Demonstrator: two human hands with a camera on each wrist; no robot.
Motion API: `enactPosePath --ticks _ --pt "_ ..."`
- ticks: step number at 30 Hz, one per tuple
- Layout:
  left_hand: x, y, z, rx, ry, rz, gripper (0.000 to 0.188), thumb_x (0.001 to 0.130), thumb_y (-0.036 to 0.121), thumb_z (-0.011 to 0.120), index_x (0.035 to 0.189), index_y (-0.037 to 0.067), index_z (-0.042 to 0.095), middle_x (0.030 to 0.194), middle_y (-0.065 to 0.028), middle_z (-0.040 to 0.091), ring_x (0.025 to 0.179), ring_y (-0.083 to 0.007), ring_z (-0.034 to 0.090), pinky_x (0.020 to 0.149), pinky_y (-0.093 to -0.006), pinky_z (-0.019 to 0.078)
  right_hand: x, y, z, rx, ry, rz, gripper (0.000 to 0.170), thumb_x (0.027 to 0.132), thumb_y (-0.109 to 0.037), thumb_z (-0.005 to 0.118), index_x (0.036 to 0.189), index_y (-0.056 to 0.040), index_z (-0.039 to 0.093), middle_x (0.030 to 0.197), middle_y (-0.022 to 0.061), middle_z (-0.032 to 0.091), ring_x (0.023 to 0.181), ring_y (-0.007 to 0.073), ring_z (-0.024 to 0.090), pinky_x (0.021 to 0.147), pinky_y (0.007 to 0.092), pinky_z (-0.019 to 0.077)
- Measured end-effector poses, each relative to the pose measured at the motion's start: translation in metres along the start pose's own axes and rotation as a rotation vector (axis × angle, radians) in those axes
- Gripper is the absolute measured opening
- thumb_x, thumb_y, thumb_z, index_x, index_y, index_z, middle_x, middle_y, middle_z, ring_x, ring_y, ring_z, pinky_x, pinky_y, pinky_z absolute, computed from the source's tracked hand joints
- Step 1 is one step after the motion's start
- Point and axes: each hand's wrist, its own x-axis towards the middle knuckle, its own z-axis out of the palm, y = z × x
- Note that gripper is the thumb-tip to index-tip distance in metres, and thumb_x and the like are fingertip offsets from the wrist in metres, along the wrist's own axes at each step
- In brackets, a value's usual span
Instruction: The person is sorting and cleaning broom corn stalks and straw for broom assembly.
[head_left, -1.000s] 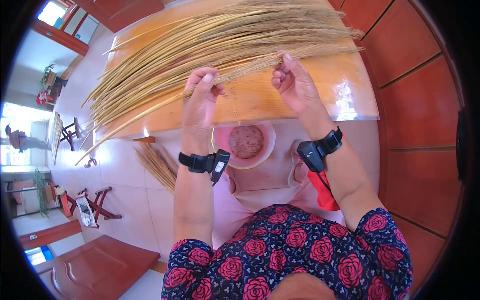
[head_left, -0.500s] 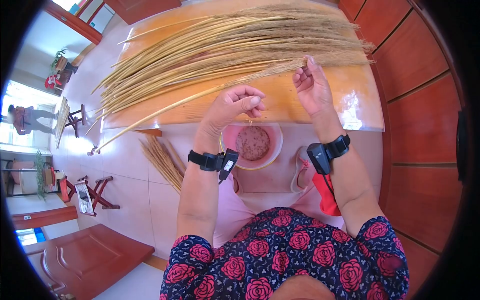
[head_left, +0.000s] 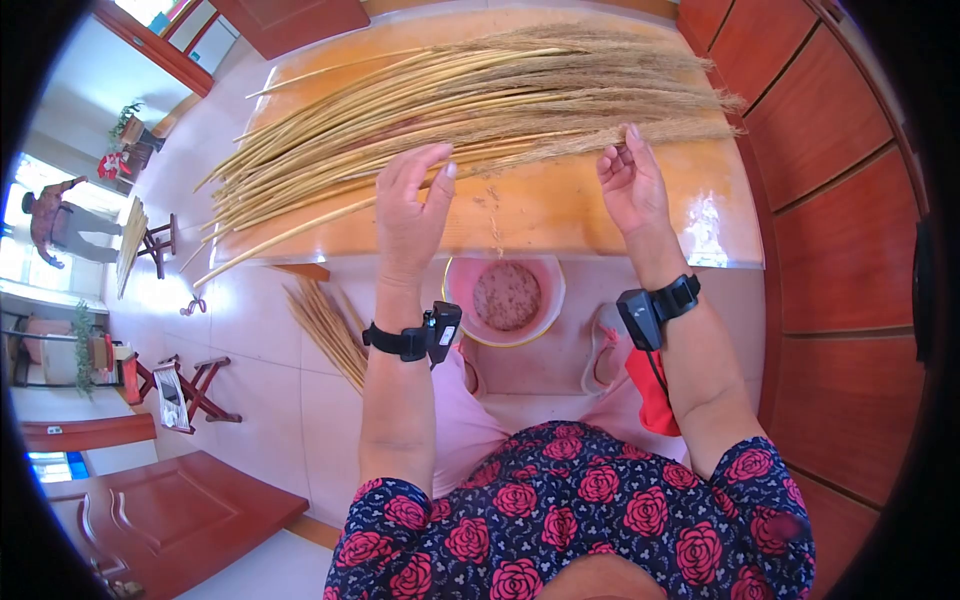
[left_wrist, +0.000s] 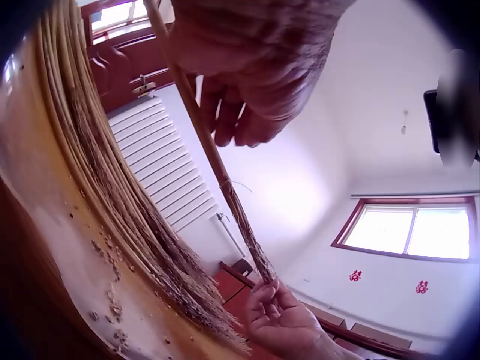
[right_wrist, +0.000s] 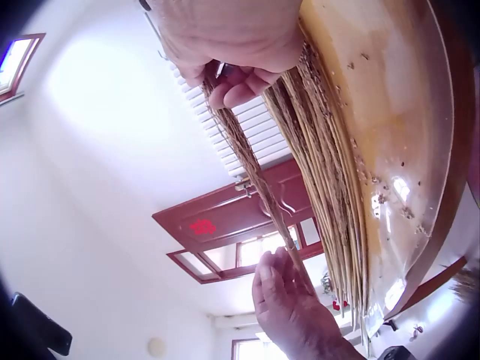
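My right hand (head_left: 637,190) pinches the brushy end of one long stalk (head_left: 290,240), which slants down left past the table's front edge. Beside the stalk, my left hand (head_left: 410,215) is raised with fingers extended and thumb apart. In the left wrist view the stalk (left_wrist: 214,161) passes alongside the left hand's (left_wrist: 259,67) loosely bent fingers. The right wrist view shows the right hand's (right_wrist: 232,37) fingertips around the seed head (right_wrist: 251,161), and the left hand (right_wrist: 292,315) close to the stem. Many more stalks (head_left: 400,110) lie across the table behind.
Fallen seeds (head_left: 494,215) dot the table (head_left: 560,225). A pink basin (head_left: 555,315) stands on the floor below its front edge, with a stalk bundle (head_left: 325,330) to the left. Folding stools (head_left: 195,390) and a distant person (head_left: 60,225) are at far left.
The left hand moved right off the stalk with curled fingers, then back left, its fingers spreading. The right hand keeps its pinch, a little farther right than before. The distant person has raised an arm.
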Motion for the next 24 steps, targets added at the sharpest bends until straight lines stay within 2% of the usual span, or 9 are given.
enactPosePath --ticks 2,5,8,11,17,20,24 --pt "-0.002 -0.001 0.001 0.100 -0.080 -0.022 0.020 0.080 0.019 0.062 0.096 0.006 0.062 0.096 -0.0096 0.062 0.087 -0.0273 0.059 0.082 -0.0359 0.0432 0.002 0.000 -0.003 0.019 -0.005 -0.013 0.011 0.085 -0.012 0.060 0.094 -0.0070 0.057 0.076 0.0011 0.057 0.067 0.0139 0.057 0.059 0.0261 0.0497" --pt "-0.002 0.002 -0.012 0.189 -0.203 -0.051 0.023 0.081 0.024 0.061 0.094 0.006 0.062 0.093 -0.0110 0.063 0.085 -0.0278 0.059 0.077 -0.0352 0.0455 0.006 -0.001 -0.007 0.048 -0.029 -0.021 0.011 0.085 -0.012 0.060 0.094 -0.0069 0.057 0.077 0.0013 0.057 0.067 0.0140 0.057 0.060 0.0260 0.0495" --pt "-0.007 0.008 -0.026 0.233 -0.346 -0.090 0.021 0.079 0.022 0.062 0.092 0.005 0.062 0.089 -0.0117 0.063 0.081 -0.0283 0.060 0.071 -0.0350 0.0475 0.008 -0.001 -0.009 0.065 -0.061 -0.015 0.012 0.085 -0.012 0.059 0.095 -0.0069 0.056 0.078 0.0017 0.058 0.069 0.0141 0.057 0.061 0.0254 0.0495" --pt "-0.011 0.009 -0.039 0.155 -0.365 -0.077 0.020 0.079 0.019 0.062 0.091 0.004 0.062 0.089 -0.0121 0.063 0.079 -0.0289 0.060 0.067 -0.0350 0.0484 0.007 0.001 -0.004 0.031 -0.100 0.016 0.017 0.086 -0.014 0.059 0.100 -0.0068 0.055 0.081 0.0023 0.058 0.071 0.0138 0.058 0.063 0.0241 0.0496" --pt "-0.036 -0.006 -0.070 0.057 -0.170 -0.330 0.020 0.081 0.016 0.061 0.095 0.003 0.062 0.089 -0.0140 0.062 0.077 -0.0276 0.060 0.067 -0.0319 0.0483 -0.011 0.006 0.012 -0.305 -0.168 0.094 0.028 0.087 -0.020 0.058 0.111 -0.0064 0.053 0.089 0.0038 0.059 0.074 0.0099 0.057 0.065 0.0208 0.0491" --pt "-0.060 -0.026 -0.086 0.004 -0.045 -0.530 0.022 0.086 0.017 0.058 0.101 0.001 0.060 0.078 -0.0042 0.060 0.066 -0.0089 0.055 0.060 -0.0217 0.0451 -0.011 0.010 0.008 -0.601 -0.169 0.086 0.027 0.087 -0.021 0.058 0.109 -0.0063 0.054 0.089 0.0031 0.059 0.074 0.0078 0.055 0.066 0.0204 0.0468" --pt "-0.087 -0.040 -0.112 -0.203 0.195 -0.761 0.026 0.090 0.021 0.053 0.107 0.002 0.057 0.077 -0.0006 0.057 0.062 -0.0049 0.050 0.055 -0.0184 0.0409 -0.018 0.016 0.014 -0.943 -0.171 0.053 0.025 0.086 -0.023 0.058 0.104 -0.0064 0.057 0.087 0.0004 0.058 0.070 0.0055 0.052 0.064 0.0202 0.0441"
